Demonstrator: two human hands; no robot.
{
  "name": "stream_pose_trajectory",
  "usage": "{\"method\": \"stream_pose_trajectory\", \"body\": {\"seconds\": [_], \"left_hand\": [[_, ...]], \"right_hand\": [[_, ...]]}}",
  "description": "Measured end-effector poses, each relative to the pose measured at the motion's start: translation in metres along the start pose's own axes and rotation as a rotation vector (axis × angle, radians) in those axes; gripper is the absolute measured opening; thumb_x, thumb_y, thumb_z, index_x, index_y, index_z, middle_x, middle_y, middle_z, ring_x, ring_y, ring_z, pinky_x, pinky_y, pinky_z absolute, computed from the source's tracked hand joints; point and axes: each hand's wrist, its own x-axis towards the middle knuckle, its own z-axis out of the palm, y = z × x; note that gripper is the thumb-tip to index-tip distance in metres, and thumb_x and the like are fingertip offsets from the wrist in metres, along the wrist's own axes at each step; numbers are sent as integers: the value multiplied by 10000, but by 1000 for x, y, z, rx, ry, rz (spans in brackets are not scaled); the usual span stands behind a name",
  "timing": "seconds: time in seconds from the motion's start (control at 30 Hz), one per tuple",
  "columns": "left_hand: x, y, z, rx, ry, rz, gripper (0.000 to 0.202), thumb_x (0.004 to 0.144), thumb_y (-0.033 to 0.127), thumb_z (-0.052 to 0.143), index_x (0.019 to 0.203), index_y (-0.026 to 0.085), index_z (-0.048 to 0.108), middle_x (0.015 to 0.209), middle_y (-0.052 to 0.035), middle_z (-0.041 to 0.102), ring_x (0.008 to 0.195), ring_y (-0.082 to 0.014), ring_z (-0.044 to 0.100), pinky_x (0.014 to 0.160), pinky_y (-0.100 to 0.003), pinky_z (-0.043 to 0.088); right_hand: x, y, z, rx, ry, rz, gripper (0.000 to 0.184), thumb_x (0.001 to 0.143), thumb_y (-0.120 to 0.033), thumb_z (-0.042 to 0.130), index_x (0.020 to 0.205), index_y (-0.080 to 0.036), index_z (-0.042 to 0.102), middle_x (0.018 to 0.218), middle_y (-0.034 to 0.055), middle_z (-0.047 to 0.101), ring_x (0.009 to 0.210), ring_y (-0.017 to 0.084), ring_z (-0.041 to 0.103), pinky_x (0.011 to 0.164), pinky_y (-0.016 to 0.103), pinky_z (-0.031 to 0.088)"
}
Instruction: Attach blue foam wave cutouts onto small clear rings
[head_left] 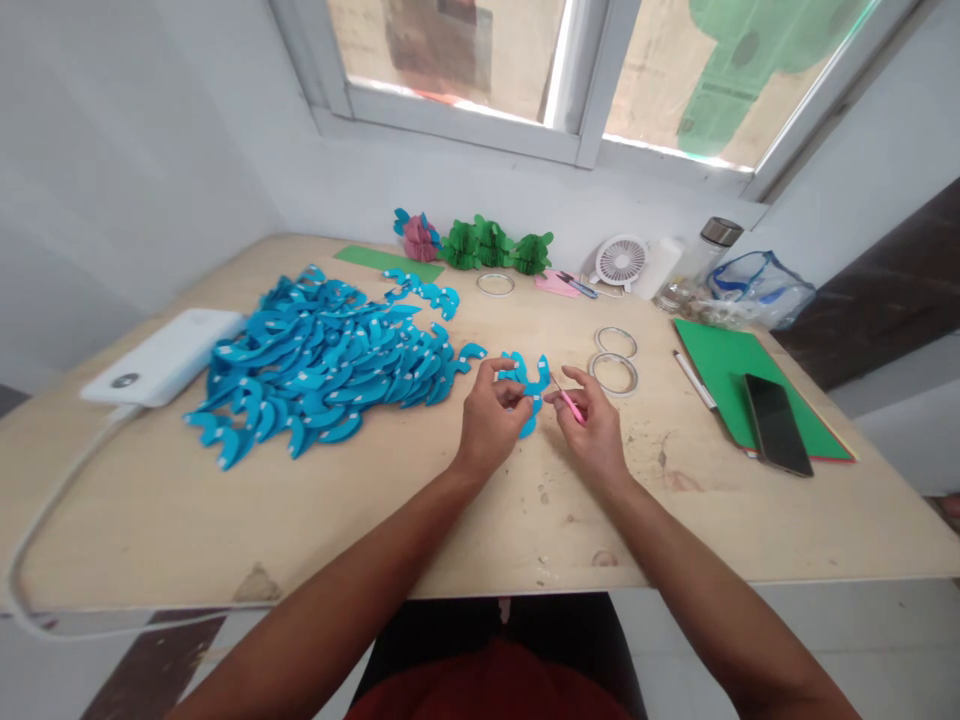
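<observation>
The right hand's (590, 425) fingers are closing around a pink tool (573, 406), its thin tip pointing far and left. The left hand's (489, 420) thumb and index finger are curling over the blue pieces (543, 372) between the hands; I cannot tell whether they are pinching one. These pieces are lying on the table (360, 530), some showing small white patches.

Just left, a big pile (352, 350) of similar blue pieces is spreading, and left of it a power bank (161, 357) is resting with its cable attached. Right of the hands, two rings (614, 392) are lying together. Farther right, a phone (778, 425) is overlapping green sheets (720, 362), with a pen (695, 380) lying along their left side. At the far edge, green paper figures (491, 245) and a fan (621, 262) are standing near the wall.
</observation>
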Motion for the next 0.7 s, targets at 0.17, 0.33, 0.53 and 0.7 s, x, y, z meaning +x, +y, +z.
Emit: {"method": "stream_pose_trajectory", "body": {"seconds": [0.17, 0.33, 0.53, 0.7], "left_hand": [[2, -3, 0, -41, -6, -15, 300, 613, 70, 635, 853, 222, 536, 623, 45, 565, 561, -120, 583, 547, -236, 462], [1, -1, 0, -42, -14, -19, 298, 602, 53, 643, 829, 216, 540, 635, 33, 580, 588, -130, 595, 594, -258, 488], [1, 0, 0, -59, -17, -21, 291, 596, 61, 662, 813, 217, 545, 641, 31, 579, 579, -132, 590, 582, -263, 488], [1, -1, 0, -54, -25, -13, 277, 621, 65, 643, 834, 215, 547, 643, 26, 580, 577, -134, 592, 575, -261, 485]], "right_hand": [[0, -3, -1, 5, 12, -13, 393, 822, -231, 510, 1214, -211, 492, 857, 47, 715, 689, 166, 649, 631, 280, 479], [-1, -2, 0, 9, 11, -13, 391, 819, -226, 513, 1210, -218, 494, 860, 45, 715, 702, 168, 652, 631, 276, 478], [-1, -2, 0, 19, 17, -14, 392, 817, -215, 511, 1208, -221, 496, 865, 42, 713, 703, 165, 644, 643, 277, 476], [-1, -4, -1, 10, 12, -15, 395, 816, -210, 506, 1211, -217, 496, 853, 39, 712, 631, 149, 618, 585, 260, 458]]}}
